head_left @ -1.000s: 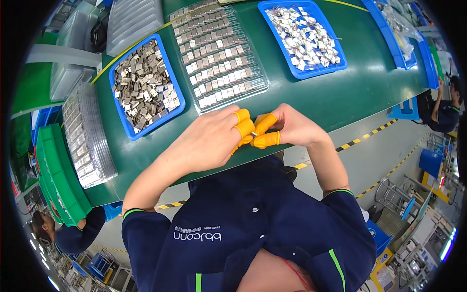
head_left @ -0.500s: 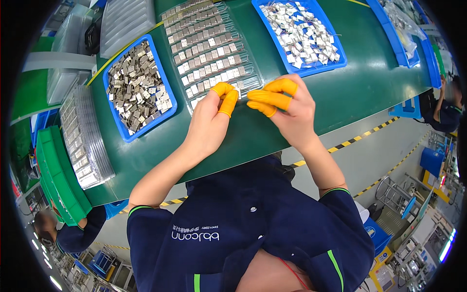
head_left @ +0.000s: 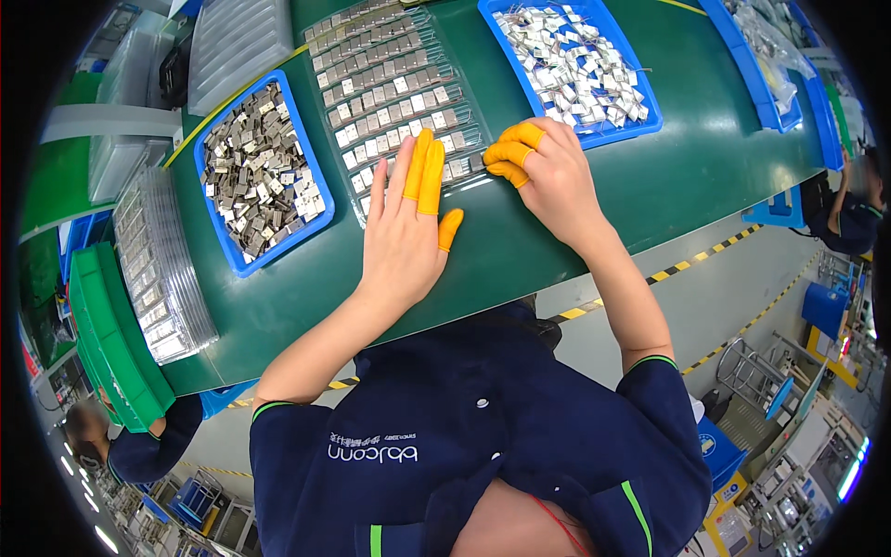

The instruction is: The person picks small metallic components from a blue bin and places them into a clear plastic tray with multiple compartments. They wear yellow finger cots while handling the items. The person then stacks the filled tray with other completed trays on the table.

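A clear plastic tray (head_left: 471,179) lies in front of me, with rows of small grey and white connector-like blocks (head_left: 401,85) and thin wires in it. My left hand (head_left: 399,232) lies over its near left part, fingers stretched out, with yellow finger cots on the thumb and two fingers. At the near right corner, my right hand (head_left: 552,181), also with yellow finger cots, pinches a small grey block (head_left: 477,161) at the end of the nearest row. The fingertips partly hide their contact with this block.
A blue bin (head_left: 327,209) of loose grey and white blocks stands left of the tray. Another blue bin (head_left: 654,121) of white wired pieces is at far right. Stacked clear trays (head_left: 190,288) and a green crate (head_left: 111,334) are at the left edge. Co-workers sit at both sides.
My hands were together in front of the tray, fingertips pinched. Now the left has opened flat over the tray, and the right has moved up to the tray's corner.
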Motion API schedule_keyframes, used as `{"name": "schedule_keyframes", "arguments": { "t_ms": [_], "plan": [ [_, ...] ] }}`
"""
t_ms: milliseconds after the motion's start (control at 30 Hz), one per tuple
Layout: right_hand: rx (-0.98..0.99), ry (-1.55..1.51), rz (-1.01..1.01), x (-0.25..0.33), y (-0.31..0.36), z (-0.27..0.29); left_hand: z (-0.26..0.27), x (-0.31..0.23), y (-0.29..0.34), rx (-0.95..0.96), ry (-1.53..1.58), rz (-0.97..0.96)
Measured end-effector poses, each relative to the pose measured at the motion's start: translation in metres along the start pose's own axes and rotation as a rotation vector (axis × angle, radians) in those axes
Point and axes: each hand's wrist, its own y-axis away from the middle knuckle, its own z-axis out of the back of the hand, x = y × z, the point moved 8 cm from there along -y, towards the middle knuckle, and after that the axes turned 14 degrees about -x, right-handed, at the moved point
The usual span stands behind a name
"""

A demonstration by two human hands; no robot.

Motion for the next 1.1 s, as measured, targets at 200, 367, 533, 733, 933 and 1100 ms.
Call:
{"name": "schedule_keyframes", "arguments": {
  "t_ms": [200,367,533,733,933,1100],
  "plan": [
    [0.049,-0.017,0.012,0.003,0.003,-0.01,-0.013,-0.007,0.006,0.144,-0.06,-0.139],
    [0.062,-0.049,-0.021,-0.002,0.004,-0.011,-0.02,-0.004,0.01,0.178,-0.052,-0.159],
    [0.02,-0.027,-0.104,-0.005,0.002,0.001,-0.018,-0.004,0.009,0.183,-0.057,-0.168],
    [0.029,0.087,-0.153,0.002,0.006,0.006,0.012,0.01,0.029,0.052,-0.029,0.111],
    [0.083,0.038,-0.246,0.022,0.02,-0.014,0.015,0.014,0.063,-0.025,-0.071,0.274],
    [0.096,-0.052,-0.403,0.021,0.034,-0.024,0.012,0.016,0.066,-0.084,-0.048,0.289]
  ]
}}
